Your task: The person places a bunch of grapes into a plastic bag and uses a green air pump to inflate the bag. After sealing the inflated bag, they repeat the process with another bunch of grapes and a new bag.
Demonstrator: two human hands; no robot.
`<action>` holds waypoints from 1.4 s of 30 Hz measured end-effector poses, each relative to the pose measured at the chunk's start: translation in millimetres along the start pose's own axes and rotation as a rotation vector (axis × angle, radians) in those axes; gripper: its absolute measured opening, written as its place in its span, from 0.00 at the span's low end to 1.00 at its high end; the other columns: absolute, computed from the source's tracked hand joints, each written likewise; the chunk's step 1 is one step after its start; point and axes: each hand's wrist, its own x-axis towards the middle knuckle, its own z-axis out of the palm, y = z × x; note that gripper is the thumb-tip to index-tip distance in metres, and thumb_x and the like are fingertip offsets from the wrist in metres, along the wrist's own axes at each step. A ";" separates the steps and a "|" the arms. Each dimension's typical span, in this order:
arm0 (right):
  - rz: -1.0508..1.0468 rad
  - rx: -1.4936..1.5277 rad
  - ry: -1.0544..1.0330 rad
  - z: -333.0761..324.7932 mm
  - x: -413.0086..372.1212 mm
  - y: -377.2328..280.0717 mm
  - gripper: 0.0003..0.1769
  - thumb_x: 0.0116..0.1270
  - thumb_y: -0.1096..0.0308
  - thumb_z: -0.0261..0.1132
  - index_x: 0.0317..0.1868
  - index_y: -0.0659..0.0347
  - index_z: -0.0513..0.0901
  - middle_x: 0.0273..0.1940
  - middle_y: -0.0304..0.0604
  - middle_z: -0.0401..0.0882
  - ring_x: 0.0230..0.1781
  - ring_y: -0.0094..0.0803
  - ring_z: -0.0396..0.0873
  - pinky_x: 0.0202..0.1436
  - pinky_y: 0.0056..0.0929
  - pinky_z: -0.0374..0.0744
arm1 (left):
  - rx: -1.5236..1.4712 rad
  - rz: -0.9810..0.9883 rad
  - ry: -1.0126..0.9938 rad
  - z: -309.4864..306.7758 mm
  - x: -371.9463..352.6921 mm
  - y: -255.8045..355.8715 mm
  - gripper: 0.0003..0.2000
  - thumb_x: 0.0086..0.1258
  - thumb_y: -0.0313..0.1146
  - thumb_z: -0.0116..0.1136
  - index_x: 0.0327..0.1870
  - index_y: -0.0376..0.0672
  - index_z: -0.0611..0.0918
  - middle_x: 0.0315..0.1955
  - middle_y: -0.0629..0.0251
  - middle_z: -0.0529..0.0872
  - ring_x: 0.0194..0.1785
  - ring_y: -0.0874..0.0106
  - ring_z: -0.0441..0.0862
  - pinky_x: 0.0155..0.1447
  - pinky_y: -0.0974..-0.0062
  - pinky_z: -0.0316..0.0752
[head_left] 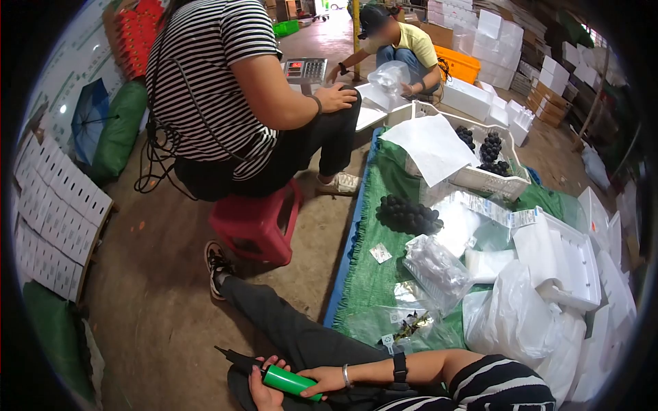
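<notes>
I hold the green pump [291, 381] with my left grip [263, 389] and right grip [323, 380]. Dark grapes [406, 214] lie on the green mat [367, 240], near a crate [492, 182].

No readable text, numbers or signs.

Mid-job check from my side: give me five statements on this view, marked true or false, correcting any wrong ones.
1. The left hand and right hand hold one green-and-black tool. True.
2. The open umbrella is red. False: the umbrella is blue.
3. Dark grapes lie in the white crate. True.
4. The red stool is unoccupied. False: a person sits on the stool.
5. A separate grape bunch lies on green cloth. True.
</notes>
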 end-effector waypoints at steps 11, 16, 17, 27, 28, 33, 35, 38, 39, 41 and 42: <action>-0.010 -0.023 0.000 2.1 1.6 0.3 0.29 0.61 0.55 0.61 0.56 0.63 0.64 0.33 0.38 0.72 0.29 0.20 0.73 0.26 0.18 0.76 | -0.013 -0.013 -0.026 -12.4 1.1 0.7 0.15 0.66 0.47 0.48 0.46 0.49 0.71 0.35 0.58 0.78 0.40 0.61 0.75 0.48 0.59 0.71; -0.008 -0.021 -0.017 -0.7 3.9 4.3 0.32 0.59 0.53 0.63 0.56 0.64 0.64 0.35 0.41 0.73 0.31 0.24 0.74 0.26 0.21 0.78 | 0.043 0.020 -0.039 -13.0 1.7 -0.1 0.15 0.66 0.47 0.48 0.46 0.48 0.71 0.34 0.59 0.77 0.40 0.61 0.75 0.48 0.59 0.71; -0.010 -0.015 -0.018 -0.7 3.9 4.6 0.32 0.59 0.53 0.63 0.56 0.64 0.64 0.35 0.41 0.73 0.31 0.24 0.74 0.25 0.21 0.78 | 0.043 0.021 -0.038 -13.0 1.5 -0.1 0.15 0.66 0.47 0.48 0.46 0.48 0.71 0.34 0.59 0.77 0.40 0.61 0.75 0.48 0.59 0.71; -0.005 -0.038 0.000 -0.8 3.3 3.0 0.35 0.59 0.53 0.63 0.60 0.64 0.62 0.35 0.40 0.73 0.30 0.24 0.74 0.25 0.21 0.78 | 0.061 0.017 -0.012 -10.5 1.7 0.1 0.15 0.66 0.47 0.47 0.45 0.48 0.71 0.34 0.59 0.77 0.39 0.62 0.75 0.47 0.60 0.71; -0.007 -0.036 0.001 -0.9 3.7 3.7 0.35 0.59 0.53 0.63 0.60 0.64 0.62 0.36 0.40 0.73 0.30 0.24 0.74 0.25 0.21 0.78 | 0.065 0.018 -0.008 -10.3 1.7 0.2 0.15 0.66 0.48 0.47 0.45 0.48 0.71 0.33 0.59 0.77 0.39 0.62 0.75 0.47 0.60 0.71; -0.010 -0.035 -0.003 -1.2 3.6 3.7 0.35 0.58 0.52 0.63 0.59 0.64 0.62 0.36 0.41 0.73 0.31 0.24 0.74 0.25 0.21 0.78 | 0.042 0.013 -0.012 -12.6 3.3 -1.0 0.15 0.66 0.48 0.47 0.45 0.48 0.71 0.33 0.59 0.77 0.39 0.61 0.75 0.46 0.60 0.72; -0.011 -0.022 -0.008 -1.7 3.5 4.8 0.34 0.59 0.52 0.63 0.59 0.64 0.63 0.36 0.41 0.73 0.31 0.24 0.74 0.25 0.21 0.78 | 0.035 0.010 -0.013 -13.2 3.8 -1.4 0.15 0.66 0.48 0.47 0.45 0.48 0.71 0.33 0.59 0.77 0.39 0.61 0.75 0.46 0.59 0.72; 0.013 -0.031 -0.018 -1.7 2.4 1.9 0.36 0.61 0.54 0.62 0.64 0.61 0.58 0.36 0.38 0.72 0.32 0.21 0.73 0.28 0.19 0.77 | 0.035 0.005 -0.001 -14.0 4.4 -1.6 0.15 0.66 0.48 0.47 0.45 0.48 0.71 0.34 0.59 0.78 0.39 0.61 0.75 0.47 0.59 0.72; 0.013 -0.031 -0.017 -1.8 2.7 2.1 0.36 0.61 0.54 0.62 0.64 0.61 0.58 0.36 0.38 0.72 0.32 0.21 0.73 0.28 0.19 0.77 | 0.038 0.004 -0.001 -13.9 4.1 -1.3 0.15 0.66 0.48 0.47 0.45 0.48 0.71 0.34 0.59 0.78 0.39 0.61 0.76 0.47 0.59 0.72; 0.017 -0.019 -0.027 -2.5 3.6 3.5 0.37 0.60 0.54 0.62 0.64 0.61 0.58 0.37 0.38 0.72 0.32 0.21 0.73 0.28 0.19 0.77 | 0.042 0.003 -0.002 -14.4 4.3 -1.4 0.15 0.66 0.48 0.47 0.45 0.48 0.71 0.34 0.59 0.78 0.39 0.61 0.76 0.47 0.59 0.72; 0.017 -0.019 -0.027 -2.6 3.7 3.7 0.37 0.60 0.54 0.62 0.64 0.61 0.58 0.37 0.38 0.72 0.32 0.21 0.73 0.28 0.19 0.77 | 0.043 0.006 -0.006 -14.9 4.3 -1.5 0.15 0.66 0.48 0.47 0.45 0.48 0.71 0.34 0.59 0.78 0.39 0.61 0.76 0.47 0.59 0.72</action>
